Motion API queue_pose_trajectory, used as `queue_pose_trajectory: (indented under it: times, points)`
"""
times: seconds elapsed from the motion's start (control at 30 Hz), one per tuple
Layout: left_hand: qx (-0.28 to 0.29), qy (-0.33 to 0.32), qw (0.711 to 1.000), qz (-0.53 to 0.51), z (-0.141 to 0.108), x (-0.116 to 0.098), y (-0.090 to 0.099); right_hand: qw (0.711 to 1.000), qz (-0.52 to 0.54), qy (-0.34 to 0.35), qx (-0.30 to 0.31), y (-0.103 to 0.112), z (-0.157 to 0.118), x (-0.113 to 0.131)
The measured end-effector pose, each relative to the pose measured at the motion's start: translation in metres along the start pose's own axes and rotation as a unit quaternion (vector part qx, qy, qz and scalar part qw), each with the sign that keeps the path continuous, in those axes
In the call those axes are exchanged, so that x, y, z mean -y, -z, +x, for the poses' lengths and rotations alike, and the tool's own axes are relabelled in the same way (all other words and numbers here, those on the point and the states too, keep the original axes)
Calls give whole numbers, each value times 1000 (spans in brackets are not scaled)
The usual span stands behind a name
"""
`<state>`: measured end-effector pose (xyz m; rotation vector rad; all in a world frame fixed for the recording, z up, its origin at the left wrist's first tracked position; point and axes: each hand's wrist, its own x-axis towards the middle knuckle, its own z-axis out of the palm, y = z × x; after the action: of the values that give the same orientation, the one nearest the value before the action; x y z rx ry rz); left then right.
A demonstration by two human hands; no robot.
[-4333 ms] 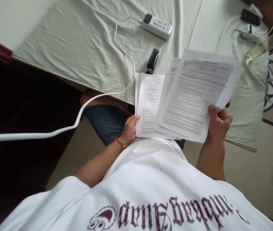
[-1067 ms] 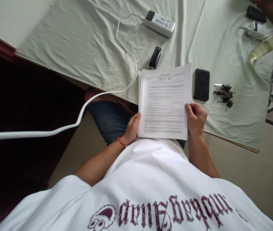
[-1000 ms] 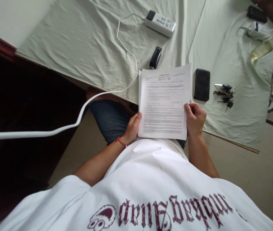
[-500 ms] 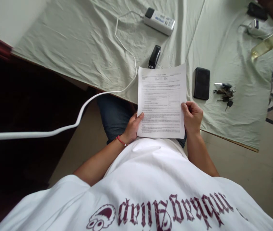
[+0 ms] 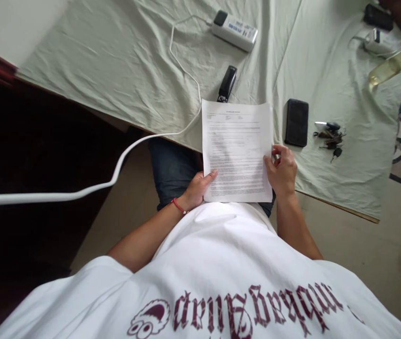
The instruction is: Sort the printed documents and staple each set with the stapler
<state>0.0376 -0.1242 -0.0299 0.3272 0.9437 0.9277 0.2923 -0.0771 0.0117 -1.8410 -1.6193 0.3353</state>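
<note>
Printed paper sheets (image 5: 237, 150) are held up in front of my lap, text side towards me. My left hand (image 5: 197, 188) grips their lower left edge, thumb on the front and fingers hidden behind. At the right edge, my right hand (image 5: 281, 170) has its thumb on the front of the paper, with the fingers curled at and behind the edge. Just past the top of the paper lies a black stapler (image 5: 227, 84), its near end close to the top edge. How many sheets there are I cannot tell.
A green cloth covers the table (image 5: 115, 61). On it lie a white power strip (image 5: 234, 30) with a white cable (image 5: 115, 174) running left, a black phone (image 5: 297, 122) and a bunch of keys (image 5: 331, 136). A yellowish clear object (image 5: 387, 70) is at the far right.
The paper's top edge has come down slightly and lies flatter. My left thumb reaches further onto the page. The fingers of my right hand have loosened and shifted a little upward.
</note>
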Motion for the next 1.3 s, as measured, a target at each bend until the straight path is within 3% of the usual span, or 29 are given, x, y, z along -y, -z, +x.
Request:
queue_pose_trajectory:
  times: [0.2, 0.37, 0.73, 0.97, 1.13, 1.3]
  points:
    - [10, 2, 1000, -6, 1, 0, 1, 993, 60, -92, 49, 2, 5, 3]
    - [11, -2, 1000, -2, 0, 0, 0, 971, 175, -107, 123, 12, 9, 2]
    - [24, 12, 999, 21, -3, -2, 0, 871, 382, -201, 236, 25, 4, 23]
    - [28, 4, 999, 25, -3, -1, 1, 823, 409, -249, 305, 28, -3, 25]
    - [33, -14, 997, 65, -6, -7, -1, 813, 406, -276, 313, 28, -8, 22]
    - [63, -79, 985, 143, -5, -31, -12, 821, 436, -234, 285, 39, 2, 21]
